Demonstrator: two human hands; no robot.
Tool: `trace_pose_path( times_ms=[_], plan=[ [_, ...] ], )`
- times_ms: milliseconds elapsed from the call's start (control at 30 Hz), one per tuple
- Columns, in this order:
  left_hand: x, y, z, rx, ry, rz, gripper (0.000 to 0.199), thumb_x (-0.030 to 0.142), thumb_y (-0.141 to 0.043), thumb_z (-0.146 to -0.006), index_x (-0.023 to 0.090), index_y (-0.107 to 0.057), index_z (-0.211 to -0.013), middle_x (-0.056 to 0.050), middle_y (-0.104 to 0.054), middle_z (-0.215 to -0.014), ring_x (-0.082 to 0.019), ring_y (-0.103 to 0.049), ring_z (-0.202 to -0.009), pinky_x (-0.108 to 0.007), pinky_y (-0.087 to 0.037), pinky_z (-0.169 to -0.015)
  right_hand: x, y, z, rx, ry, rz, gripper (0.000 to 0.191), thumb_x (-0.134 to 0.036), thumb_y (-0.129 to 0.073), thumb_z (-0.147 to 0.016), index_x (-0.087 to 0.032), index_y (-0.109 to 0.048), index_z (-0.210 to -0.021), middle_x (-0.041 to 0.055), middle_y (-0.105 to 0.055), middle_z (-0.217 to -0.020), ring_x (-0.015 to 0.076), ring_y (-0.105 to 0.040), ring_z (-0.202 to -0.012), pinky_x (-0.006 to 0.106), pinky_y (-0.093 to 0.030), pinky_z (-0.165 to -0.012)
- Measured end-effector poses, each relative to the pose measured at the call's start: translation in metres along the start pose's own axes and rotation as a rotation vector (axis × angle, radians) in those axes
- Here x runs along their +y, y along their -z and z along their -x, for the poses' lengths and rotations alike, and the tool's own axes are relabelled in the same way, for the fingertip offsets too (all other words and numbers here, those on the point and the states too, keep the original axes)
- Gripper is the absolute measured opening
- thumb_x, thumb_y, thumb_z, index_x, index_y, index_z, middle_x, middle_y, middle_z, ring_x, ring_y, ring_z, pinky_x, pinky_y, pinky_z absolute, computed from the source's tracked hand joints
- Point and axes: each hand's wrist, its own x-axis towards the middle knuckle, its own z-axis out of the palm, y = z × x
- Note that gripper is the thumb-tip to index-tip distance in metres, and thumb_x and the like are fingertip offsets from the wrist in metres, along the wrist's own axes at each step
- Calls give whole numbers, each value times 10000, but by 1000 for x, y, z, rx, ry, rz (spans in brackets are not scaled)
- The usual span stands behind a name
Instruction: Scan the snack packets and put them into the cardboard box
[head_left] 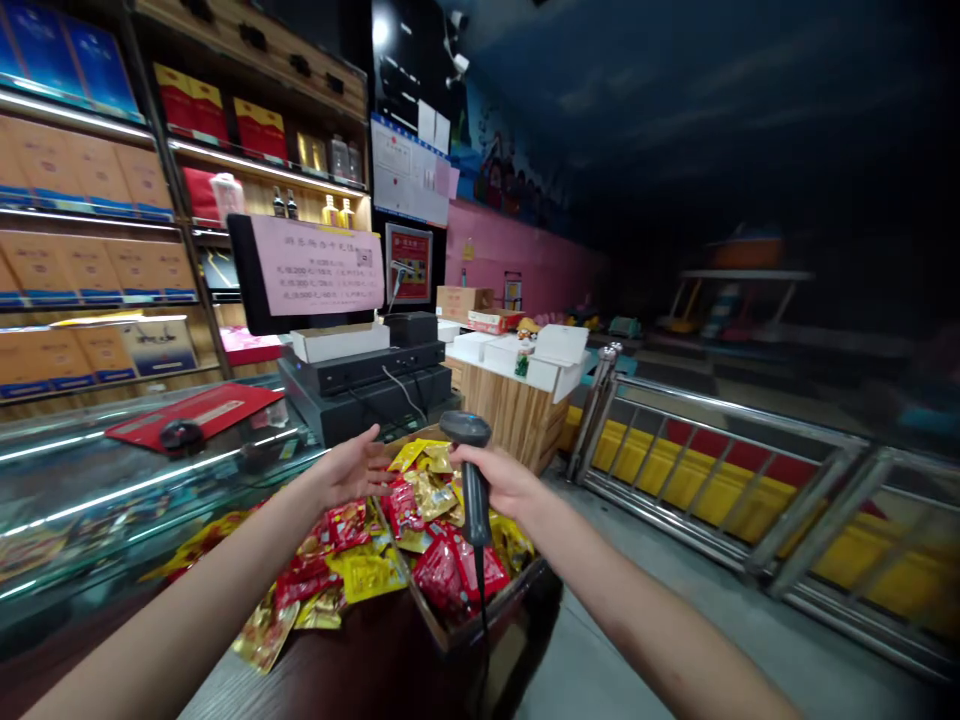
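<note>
From where I stand, the person's right hand (504, 478) has a dark handheld scanner (475, 495) in its grip, just below the middle of the frame. The fingers are closed around the neck, right under the rounded head, so the handle points down and the cable (481, 590) drops from its end towards the bottom edge. The left hand (346, 472) holds nothing that I can see; it reaches in from the lower left with its fingers loosely spread and pointing right, over the shiny packets. I can't tell whether the fingertips brush any of them.

Below the scanner, an open box (441, 635) is heaped with red, yellow and gold packets (446, 570). More loose packets (367, 572) lie along the box's left side, on a dark surface (352, 665) at bottom centre.

At middle left, a red folder (232, 408) lies on a glass display case (67, 475), with a black mouse (181, 434) on it. Left of centre and higher up, a pink sign (322, 268) covers most of a monitor's (244, 275) face. A metal railing (739, 405) runs across the right of the frame.
</note>
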Motion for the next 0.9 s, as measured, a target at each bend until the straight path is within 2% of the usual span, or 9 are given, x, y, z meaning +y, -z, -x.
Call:
trace_pose_path(
  times_ms=[100,233,367,467,600,667,767,900],
  plan=[
    [-2,31,21,72,-42,28,642,489,-490,-825,120,-320,-1322,-208,-475,-1235,-262,-606,-902,-434,-512,-750,16,-26,5,-140,-103,4,71,-115,-643,-595,-136,-594,-642,-44,-514,-478,67,-438,-436,199,-379,-461],
    [-7,72,56,127,-95,90,637,501,-506,-815,134,-343,-1310,-198,-490,-1236,-271,-599,-944,-446,-508,-774,40,-72,13,-252,-166,26,127,-113,-648,-573,-134,-615,-694,-35,-556,-534,70,-463,-470,200,-387,-488],
    [-20,106,95,167,-116,165,590,489,-523,-811,142,-377,-1265,-158,-562,-1102,-251,-619,-874,-440,-509,-763,71,-115,22,-313,-213,61,129,-94,-650,-542,-139,-602,-654,-32,-567,-559,70,-482,-503,200,-406,-525],
    [-42,129,121,186,-116,227,465,471,-502,-831,145,-447,-1159,-105,-599,-952,-209,-632,-768,-393,-517,-721,101,-134,32,-318,-276,97,122,-104,-652,-538,-143,-605,-644,-31,-560,-545,79,-488,-510,202,-406,-522],
    [-87,154,143,226,-108,327,363,457,-486,-844,152,-496,-1042,-93,-618,-917,-209,-640,-775,-377,-510,-719,144,-142,48,-314,-355,131,137,-151,-678,-541,-141,-631,-670,-8,-614,-606,92,-525,-541,209,-412,-537],
    [-112,161,148,247,-112,383,353,453,-471,-852,151,-513,-1028,-104,-625,-938,-213,-639,-806,-378,-502,-742,162,-141,53,-291,-342,110,179,-167,-694,-533,-145,-648,-705,-6,-639,-649,104,-556,-588,220,-435,-588],
    [-142,162,148,338,-184,458,331,412,-456,-869,153,-541,-1058,-128,-595,-1128,-215,-613,-943,-361,-482,-810,181,-138,57,-203,-300,77,215,-169,-709,-518,-151,-658,-726,-13,-644,-688,117,-575,-666,233,-453,-660],
    [-161,154,135,515,-333,506,298,342,-471,-876,183,-565,-1111,-88,-460,-1365,-225,-478,-1194,-361,-402,-953,195,-135,57,-116,-308,-3,241,-187,-724,-511,-157,-648,-737,-11,-631,-730,149,-587,-779,266,-475,-730]
  ],
)
